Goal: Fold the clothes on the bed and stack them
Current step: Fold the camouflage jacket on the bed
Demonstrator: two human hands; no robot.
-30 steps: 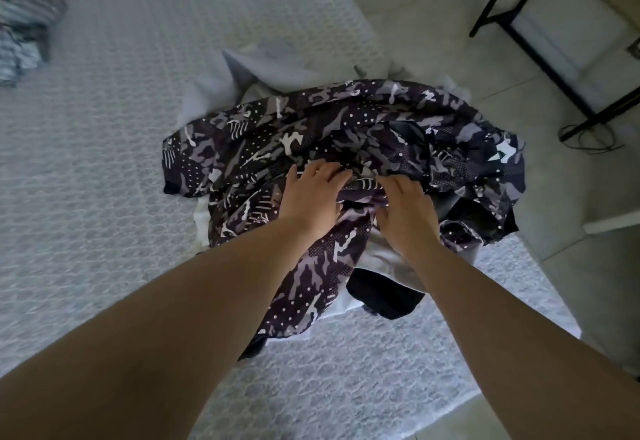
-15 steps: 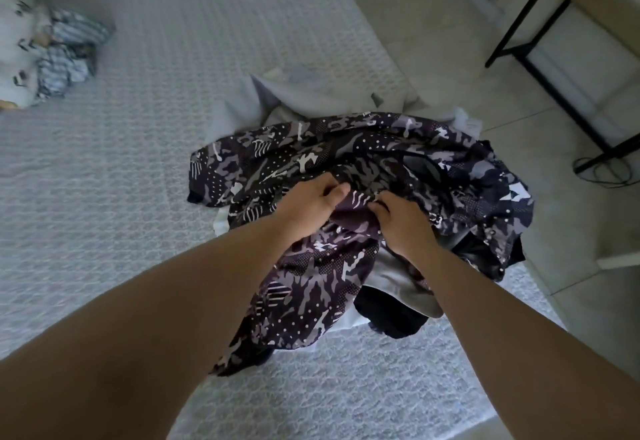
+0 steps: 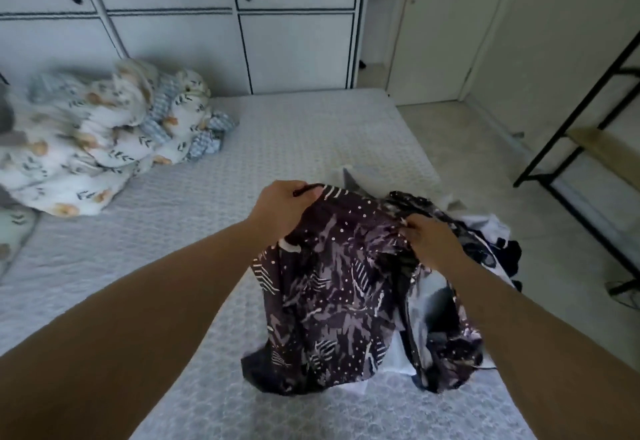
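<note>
Dark patterned garment (image 3: pixel 332 301) pinched along its top edge by left hand (image 3: pixel 282 211) and right hand (image 3: pixel 429 242), both hands above the bed (image 3: pixel 294 135)

This is a bedroom in a home. A wide bed with a pale grey quilted mattress cover (image 3: pixel 304 135) fills the middle. Beyond the fingers (image 3: pixel 304 190), against the far wall, stands a white built-in wardrobe with dark-lined panel doors and round black knobs (image 3: pixel 173 24). Far to their left lies a rumpled white duvet printed with small leaves and tan shapes (image 3: pixel 86 135). To their right are a pale tiled floor (image 3: pixel 485 149), a closed white door (image 3: pixel 440 31) and a black metal-framed rack with a wooden shelf (image 3: pixel 588 149).
</note>
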